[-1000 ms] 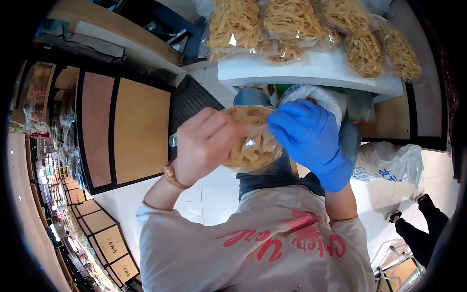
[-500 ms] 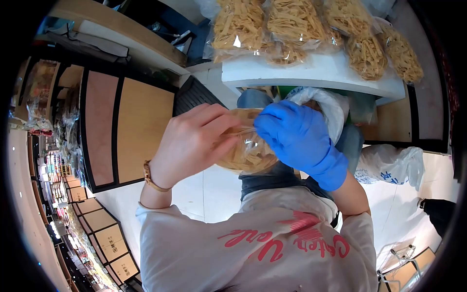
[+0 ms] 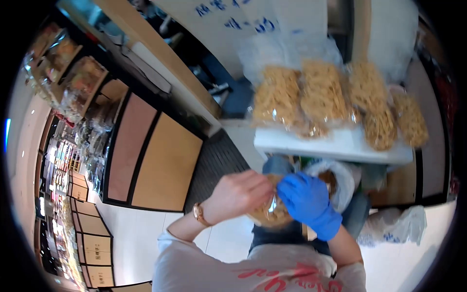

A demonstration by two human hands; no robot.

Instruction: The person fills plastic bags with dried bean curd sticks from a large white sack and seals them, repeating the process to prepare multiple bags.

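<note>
**A:** Start at the left edge. What's there?

**B:** Shop shelves (image 3: pixel 73 87) packed with wrapped goods, blurred. Next to them runs a cabinet (image 3: pixel 151 160) with brown and tan panels, and a dark ribbed mat (image 3: pixel 216 163) lies on the pale floor beside it.

**A:** And the person's hands?

**B:** Both are low in the middle of the view. The bare hand (image 3: pixel 238 192), with a gold watch (image 3: pixel 198 213) on its wrist, comes in from the left of the picture. Its fingers are curled together and clamped on the top of a clear bag of pale yellow strips (image 3: pixel 267 214).

**A:** The other one?

**B:** The hand in the blue glove (image 3: pixel 304 197) sits just to the right, touching the same bag. Its fingers are bent and closed on the plastic, close against the bare hand's fingers. The bag hangs between the two hands, in front of the person's body and below the front edge of the white bench (image 3: pixel 335 146).

**A:** What's on the bench?

**B:** A row of filled bags of the same strips (image 3: pixel 335 102), lying side by side and touching one another. Under the bench, right behind the gloved hand, an open white sack (image 3: pixel 343 175) shows a little of the same food inside.

**A:** Farther right?

**B:** A crumpled white plastic bag with blue print (image 3: pixel 399 226) on the floor. At the bottom, the person's pale shirt with red lettering (image 3: pixel 292 272).
</note>
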